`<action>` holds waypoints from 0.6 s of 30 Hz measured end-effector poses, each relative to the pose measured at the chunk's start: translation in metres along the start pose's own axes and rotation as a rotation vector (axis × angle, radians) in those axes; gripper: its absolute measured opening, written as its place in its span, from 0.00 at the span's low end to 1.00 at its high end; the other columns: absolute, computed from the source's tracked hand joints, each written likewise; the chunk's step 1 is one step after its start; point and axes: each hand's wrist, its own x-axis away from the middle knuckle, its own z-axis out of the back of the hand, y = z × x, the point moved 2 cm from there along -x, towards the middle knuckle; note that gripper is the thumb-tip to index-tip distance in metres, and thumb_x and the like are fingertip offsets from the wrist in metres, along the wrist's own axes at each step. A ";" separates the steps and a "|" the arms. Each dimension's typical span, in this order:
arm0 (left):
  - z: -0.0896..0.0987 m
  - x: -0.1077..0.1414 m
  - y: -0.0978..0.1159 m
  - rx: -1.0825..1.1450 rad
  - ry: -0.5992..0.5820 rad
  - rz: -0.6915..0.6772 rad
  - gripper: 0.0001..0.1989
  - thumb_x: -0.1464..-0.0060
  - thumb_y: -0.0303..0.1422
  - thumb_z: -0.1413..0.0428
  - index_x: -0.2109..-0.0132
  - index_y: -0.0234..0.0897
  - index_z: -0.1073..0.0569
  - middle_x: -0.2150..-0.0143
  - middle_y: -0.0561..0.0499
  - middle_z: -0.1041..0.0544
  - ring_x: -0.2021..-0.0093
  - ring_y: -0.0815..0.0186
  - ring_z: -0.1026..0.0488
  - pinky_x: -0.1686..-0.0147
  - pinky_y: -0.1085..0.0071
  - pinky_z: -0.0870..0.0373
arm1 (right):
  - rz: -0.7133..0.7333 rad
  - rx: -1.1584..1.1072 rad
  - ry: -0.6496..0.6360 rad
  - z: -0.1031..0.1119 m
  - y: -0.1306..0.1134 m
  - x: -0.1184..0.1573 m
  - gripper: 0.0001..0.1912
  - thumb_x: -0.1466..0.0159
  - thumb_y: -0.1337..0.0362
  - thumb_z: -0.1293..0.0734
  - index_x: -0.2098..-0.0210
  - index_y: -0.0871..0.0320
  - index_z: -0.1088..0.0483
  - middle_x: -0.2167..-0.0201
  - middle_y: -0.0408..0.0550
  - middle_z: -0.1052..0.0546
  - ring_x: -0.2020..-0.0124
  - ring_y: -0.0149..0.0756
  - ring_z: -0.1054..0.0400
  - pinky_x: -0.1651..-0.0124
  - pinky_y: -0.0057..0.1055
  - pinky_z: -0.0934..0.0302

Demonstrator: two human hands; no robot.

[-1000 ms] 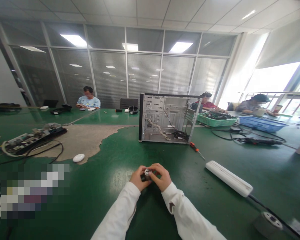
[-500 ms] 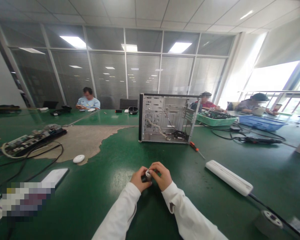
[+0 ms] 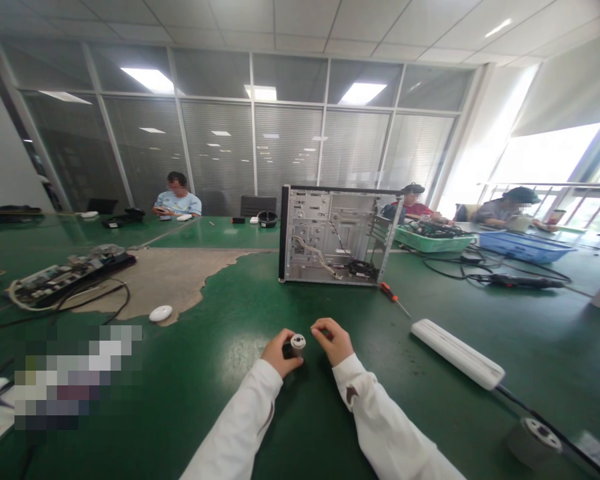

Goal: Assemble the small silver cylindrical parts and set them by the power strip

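My left hand (image 3: 279, 357) is closed round a small grey cylinder (image 3: 298, 343), which stands upright on or just above the green table. Its pale round top has dark holes in it. A short way to the right, apart from the cylinder, is my right hand (image 3: 334, 341). Thumb and fingertips there are pinched together; whatever they hold, if anything, is too small to make out.
Beyond my hands stands an open computer case (image 3: 337, 237), with an orange-handled screwdriver (image 3: 389, 292) by its corner. At right lie a white power strip (image 3: 457, 353) and a larger grey cylinder (image 3: 535, 443). A circuit assembly (image 3: 70, 277) with cables lies left; people sit across the table.
My right hand has come off the top of the cylinder and moved a little to the right, fingers pinched. My left hand keeps its hold in the same place.
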 end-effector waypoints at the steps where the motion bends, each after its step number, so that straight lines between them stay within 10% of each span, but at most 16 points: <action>1: 0.001 0.000 0.000 -0.008 0.005 0.005 0.17 0.69 0.25 0.43 0.66 0.37 0.35 0.69 0.54 0.28 0.64 0.65 0.33 0.63 0.71 0.40 | -0.009 0.022 -0.016 0.001 0.005 0.000 0.06 0.47 0.64 0.40 0.75 0.58 0.33 0.71 0.46 0.31 0.70 0.31 0.37 0.72 0.25 0.44; 18: 0.014 -0.003 -0.007 -0.004 0.079 0.038 0.17 0.69 0.26 0.43 0.66 0.37 0.34 0.67 0.52 0.27 0.64 0.64 0.31 0.63 0.71 0.38 | -0.031 0.238 -0.260 0.000 0.039 0.001 0.04 0.52 0.63 0.37 0.79 0.56 0.31 0.71 0.46 0.29 0.66 0.34 0.37 0.60 0.33 0.44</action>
